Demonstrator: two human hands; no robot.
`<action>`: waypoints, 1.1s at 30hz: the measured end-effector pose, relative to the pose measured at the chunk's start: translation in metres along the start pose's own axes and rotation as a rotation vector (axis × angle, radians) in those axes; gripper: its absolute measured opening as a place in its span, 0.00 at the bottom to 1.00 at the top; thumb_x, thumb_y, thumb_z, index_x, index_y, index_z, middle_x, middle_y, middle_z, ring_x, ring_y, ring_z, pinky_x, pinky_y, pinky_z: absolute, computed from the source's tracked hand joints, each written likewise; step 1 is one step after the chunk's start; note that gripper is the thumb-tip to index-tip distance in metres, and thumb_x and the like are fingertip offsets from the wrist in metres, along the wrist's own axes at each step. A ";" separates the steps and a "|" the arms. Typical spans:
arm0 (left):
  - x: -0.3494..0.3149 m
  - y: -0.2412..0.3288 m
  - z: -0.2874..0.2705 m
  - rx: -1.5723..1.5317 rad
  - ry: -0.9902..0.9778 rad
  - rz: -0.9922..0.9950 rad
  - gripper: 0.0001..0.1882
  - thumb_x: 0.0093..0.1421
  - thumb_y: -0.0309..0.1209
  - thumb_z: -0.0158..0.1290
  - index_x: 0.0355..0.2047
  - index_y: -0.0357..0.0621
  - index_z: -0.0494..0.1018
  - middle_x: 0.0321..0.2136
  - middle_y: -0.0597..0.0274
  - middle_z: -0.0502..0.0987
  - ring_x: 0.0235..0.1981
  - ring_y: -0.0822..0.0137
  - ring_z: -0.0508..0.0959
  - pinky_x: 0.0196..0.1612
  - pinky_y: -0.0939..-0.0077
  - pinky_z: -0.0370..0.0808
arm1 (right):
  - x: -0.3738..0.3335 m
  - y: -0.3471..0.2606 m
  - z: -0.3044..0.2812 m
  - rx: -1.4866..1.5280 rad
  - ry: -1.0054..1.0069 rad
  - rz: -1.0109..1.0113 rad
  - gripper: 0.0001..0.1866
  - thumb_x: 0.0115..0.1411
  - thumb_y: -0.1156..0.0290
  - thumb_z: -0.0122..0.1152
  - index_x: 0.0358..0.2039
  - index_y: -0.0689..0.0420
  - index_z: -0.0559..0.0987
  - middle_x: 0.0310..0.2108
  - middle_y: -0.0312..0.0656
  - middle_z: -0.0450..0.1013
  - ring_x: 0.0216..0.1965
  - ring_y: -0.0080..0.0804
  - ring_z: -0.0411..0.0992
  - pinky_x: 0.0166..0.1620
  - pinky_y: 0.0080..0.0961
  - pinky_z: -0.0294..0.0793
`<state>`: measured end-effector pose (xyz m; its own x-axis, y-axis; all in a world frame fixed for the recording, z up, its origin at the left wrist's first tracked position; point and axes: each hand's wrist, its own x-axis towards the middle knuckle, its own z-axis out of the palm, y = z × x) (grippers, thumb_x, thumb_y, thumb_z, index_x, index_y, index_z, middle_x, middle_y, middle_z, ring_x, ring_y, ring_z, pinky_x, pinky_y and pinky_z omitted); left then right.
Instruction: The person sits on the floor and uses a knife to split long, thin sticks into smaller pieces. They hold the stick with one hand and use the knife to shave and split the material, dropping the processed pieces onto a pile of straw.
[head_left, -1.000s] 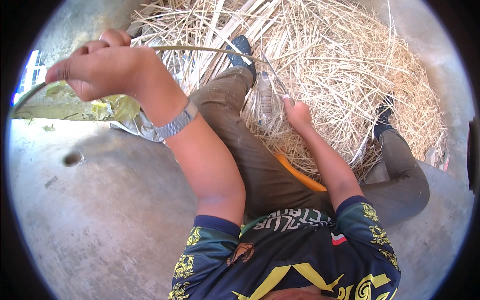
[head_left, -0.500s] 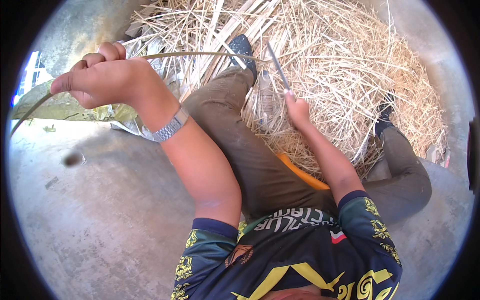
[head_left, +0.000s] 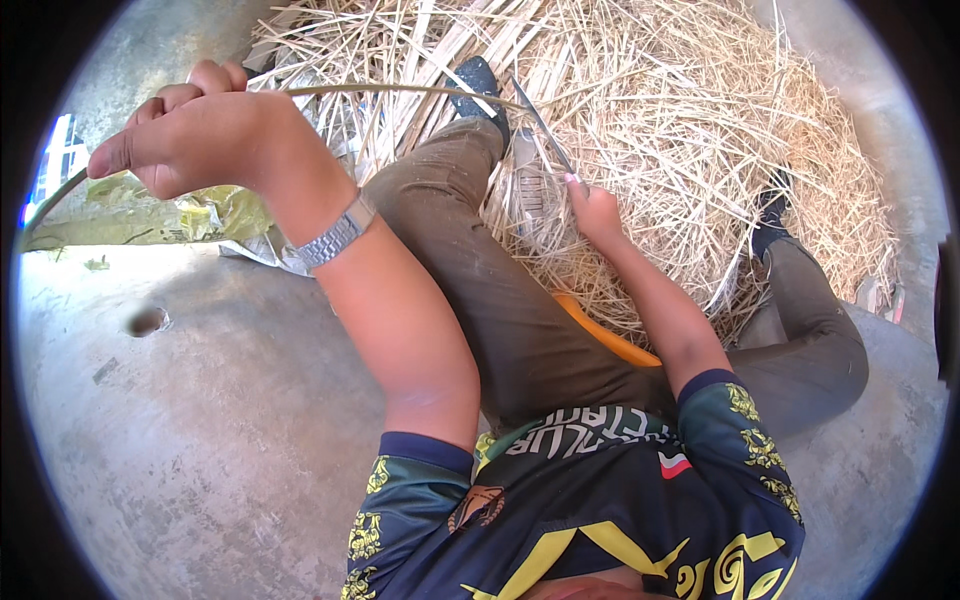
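At the upper left my left hand (head_left: pixel 195 135) is closed around a long thin greenish strip (head_left: pixel 380 89), which looks like split bamboo or cane. One end of the strip bends down past the thumb to the left; the other runs right above my shoe. My right hand (head_left: pixel 597 212) grips a knife (head_left: pixel 543 124), its narrow blade pointing up and to the left. The blade's tip region meets the strip's right end, or lies very close to it. The knife's handle is mostly hidden in my fist.
A big heap of pale shavings and thin strips (head_left: pixel 680 130) lies between and beyond my legs. Something orange and curved (head_left: pixel 605 333) shows beside my thigh. A yellow-green wrapped bundle (head_left: pixel 130 215) lies at the left on the concrete floor (head_left: pixel 220 400).
My left hand has shifted slightly up and left with the strip. The knife has tilted further left, its blade now at the strip's right end.
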<state>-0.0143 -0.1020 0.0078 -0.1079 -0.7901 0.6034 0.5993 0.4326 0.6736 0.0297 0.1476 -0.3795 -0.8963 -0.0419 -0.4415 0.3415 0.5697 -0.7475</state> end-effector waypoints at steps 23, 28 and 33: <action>0.021 -0.012 -0.008 -0.027 0.114 -0.085 0.31 0.73 0.60 0.27 0.21 0.50 0.47 0.13 0.70 0.46 0.12 0.71 0.46 0.15 0.76 0.43 | -0.030 -0.040 -0.015 0.203 0.126 -0.289 0.33 0.67 0.40 0.53 0.26 0.63 0.79 0.16 0.44 0.72 0.19 0.37 0.72 0.28 0.33 0.71; 0.018 -0.023 0.005 -0.037 0.015 -0.070 0.31 0.73 0.60 0.27 0.22 0.51 0.46 0.14 0.71 0.47 0.13 0.71 0.46 0.12 0.78 0.45 | -0.006 0.000 -0.016 -0.200 0.062 -0.087 0.32 0.69 0.43 0.51 0.27 0.64 0.79 0.17 0.43 0.72 0.20 0.36 0.72 0.29 0.35 0.71; 0.007 -0.030 0.015 -0.039 -0.096 -0.055 0.31 0.74 0.59 0.27 0.25 0.46 0.53 0.14 0.69 0.49 0.11 0.69 0.49 0.17 0.71 0.52 | 0.013 -0.006 -0.036 0.031 -0.088 0.283 0.35 0.67 0.40 0.49 0.27 0.65 0.80 0.23 0.48 0.77 0.23 0.42 0.74 0.34 0.42 0.72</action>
<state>-0.0445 -0.1140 -0.0018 -0.2159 -0.7659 0.6056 0.6209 0.3710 0.6905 0.0057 0.1731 -0.3634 -0.7369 0.0429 -0.6746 0.5838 0.5435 -0.6032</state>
